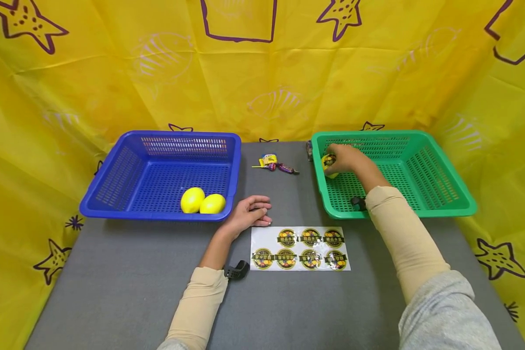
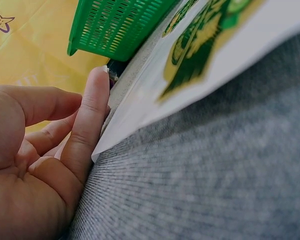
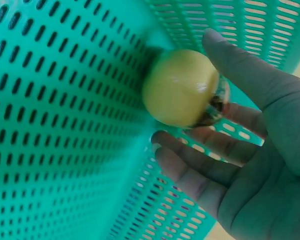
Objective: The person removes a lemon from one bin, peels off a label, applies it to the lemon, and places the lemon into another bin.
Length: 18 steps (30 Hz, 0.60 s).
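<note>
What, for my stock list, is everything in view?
Left basket: one, blue, on table
Right basket: one, green, on table
Lemons: two, yellow, left basket
Labelled lemon: one, yellow, right basket
Wrapped sweets: several, mixed colours, between baskets
Unclear item: one, dark, beside right basket
Sticker sheet: one, white, centre
Labels: seven, dark, on sheet
Table: one, grey, beneath
Backdrop: one, yellow, around table
Wrist cameras: two, black, worn
Sleeves: two, beige and grey, arms
Left hand: one, beside sheet
Right hand: one, at labelled lemon
</note>
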Tool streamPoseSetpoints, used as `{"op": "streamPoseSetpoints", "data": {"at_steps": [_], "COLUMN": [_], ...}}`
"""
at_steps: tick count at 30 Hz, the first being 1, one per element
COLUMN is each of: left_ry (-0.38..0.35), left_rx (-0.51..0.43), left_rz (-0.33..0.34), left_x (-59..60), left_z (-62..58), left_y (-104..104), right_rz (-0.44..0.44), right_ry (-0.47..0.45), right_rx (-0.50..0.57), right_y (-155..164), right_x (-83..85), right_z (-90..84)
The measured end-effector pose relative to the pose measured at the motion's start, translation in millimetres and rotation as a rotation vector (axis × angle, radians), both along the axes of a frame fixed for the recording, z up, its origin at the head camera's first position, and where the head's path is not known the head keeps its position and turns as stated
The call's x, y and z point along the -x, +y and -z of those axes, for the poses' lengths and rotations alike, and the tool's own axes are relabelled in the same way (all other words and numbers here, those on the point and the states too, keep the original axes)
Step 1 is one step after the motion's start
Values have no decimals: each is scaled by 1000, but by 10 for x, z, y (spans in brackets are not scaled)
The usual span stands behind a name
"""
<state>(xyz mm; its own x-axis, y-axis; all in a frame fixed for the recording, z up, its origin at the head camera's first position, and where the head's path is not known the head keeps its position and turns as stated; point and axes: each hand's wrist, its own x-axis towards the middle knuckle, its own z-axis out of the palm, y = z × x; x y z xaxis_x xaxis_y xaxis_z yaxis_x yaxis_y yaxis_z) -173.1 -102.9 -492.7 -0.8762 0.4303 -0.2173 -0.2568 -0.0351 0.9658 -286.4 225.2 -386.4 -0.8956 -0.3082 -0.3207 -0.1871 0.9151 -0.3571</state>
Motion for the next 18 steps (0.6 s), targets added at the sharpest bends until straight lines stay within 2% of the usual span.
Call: {"op": "streamPoseSetpoints", "data": {"at_steps": [7,11,15,18], "left_ry": [5,-1,0,1], "left_rx": [0,5,8,12], "left_rz": [-8,-13,-19,-23], "left_x": [-7,-9,-12,-17], "left_z": [-18,-21,-20,-20], "left_y": [-5,-2,6,21], "right_rz": [-22,-62,-155,-208], "right_ry": [-41,-85,-116,-63], "right_rx": [-21,-74,-117,-65], "right_y": [65,69,57,46], "right_x": [-23,-111,-304,-556], "right_z": [-149,-326,-571,-685]}}
